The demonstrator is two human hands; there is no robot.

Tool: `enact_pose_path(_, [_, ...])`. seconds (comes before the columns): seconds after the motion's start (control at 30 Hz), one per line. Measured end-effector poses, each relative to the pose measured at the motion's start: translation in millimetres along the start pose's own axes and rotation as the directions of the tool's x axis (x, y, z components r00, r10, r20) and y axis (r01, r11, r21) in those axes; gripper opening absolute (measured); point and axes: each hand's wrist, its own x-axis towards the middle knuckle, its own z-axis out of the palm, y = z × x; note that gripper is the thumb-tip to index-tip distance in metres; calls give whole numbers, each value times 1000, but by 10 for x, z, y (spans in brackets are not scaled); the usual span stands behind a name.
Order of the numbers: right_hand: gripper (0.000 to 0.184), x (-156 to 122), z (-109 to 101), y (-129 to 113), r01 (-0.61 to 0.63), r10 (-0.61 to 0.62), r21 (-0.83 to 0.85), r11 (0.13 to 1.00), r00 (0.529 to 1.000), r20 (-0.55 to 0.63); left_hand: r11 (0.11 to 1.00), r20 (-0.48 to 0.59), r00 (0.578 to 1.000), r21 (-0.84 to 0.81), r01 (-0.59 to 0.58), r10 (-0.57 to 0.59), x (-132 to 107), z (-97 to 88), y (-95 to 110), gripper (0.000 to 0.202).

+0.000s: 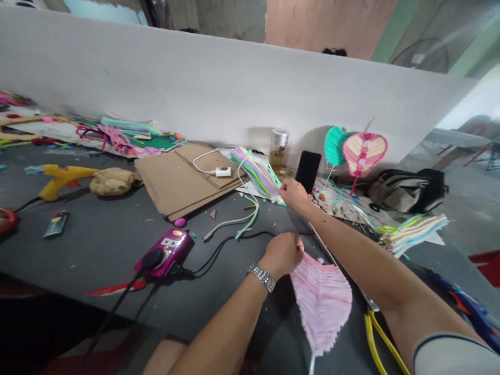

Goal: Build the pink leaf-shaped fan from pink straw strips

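Dark grey tabletop (89,250) runs along a white partition (234,88), strewn with cardboard sheets (183,179), a yellow glue gun (58,179) and a purple plug-in device (167,250) whose small label is too blurred to read. The left hand (281,255) is closed around the top of a pink leaf-shaped strip craft (322,302) lying on the table. The right hand (295,195) is curled narrowly just beside a fan of multicoloured paper strips (253,174), though whether it grips a thin stick (322,245) I cannot tell.
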Motion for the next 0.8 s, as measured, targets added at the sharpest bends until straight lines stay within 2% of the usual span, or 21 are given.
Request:
enact_pose_path(0.07, [14, -109, -78, 49, 31, -31, 15, 999, 999, 12, 997, -48, 999, -71, 15, -18, 33, -6, -32, 15])
enact_pose_path(0.13, [15, -276, -178, 121, 74, -75, 32, 997, 997, 31, 981, -145, 988, -194, 27, -56, 95, -12, -78, 31])
enact_pose_path(0.2, [15, -482, -283, 203, 124, -126, 49, 991, 991, 53, 920, -241, 963, -392, 13, -117, 177, -12, -128, 48])
enact_pose_path(0.27, [15, -692, -374, 277, 168, -172, 65, 984, 982, 73, 801, -260, 952, -598, -26, -163, 253, -1, -170, 51])
enact_pose_path(0.33, [14, -884, -441, 326, 195, -202, 80, 977, 975, 92, 672, -215, 964, -739, -55, -157, 305, 17, -197, 43])
enact_pose_path(0.43, [13, -1149, -522, 350, 205, -215, 94, 974, 970, 113, 498, -170, 978, -863, -87, -123, 342, 38, -224, 34])
enact_pose_path(0.53, [16, -1502, -682, 342, 229, -245, 136, 964, 962, 121, 363, -205, 968, -921, -139, -147, 372, 23, -268, 35])
enact_pose_path(0.63, [16, -2040, -1037, 345, 329, -359, 243, 913, 928, 95, 292, -257, 947, -936, -195, -194, 412, -26, -322, 27])
enact_pose_path(0.7, [14, -2461, -1371, 380, 341, -400, 306, 889, 904, 155, 275, -300, 925, -933, -233, -234, 431, -60, -349, 24])
enact_pose_path(0.8, [12, -3052, -1878, 520, 303, -347, 278, 912, 929, 126, 306, -338, 899, -919, -250, -280, 444, -91, -368, 30])
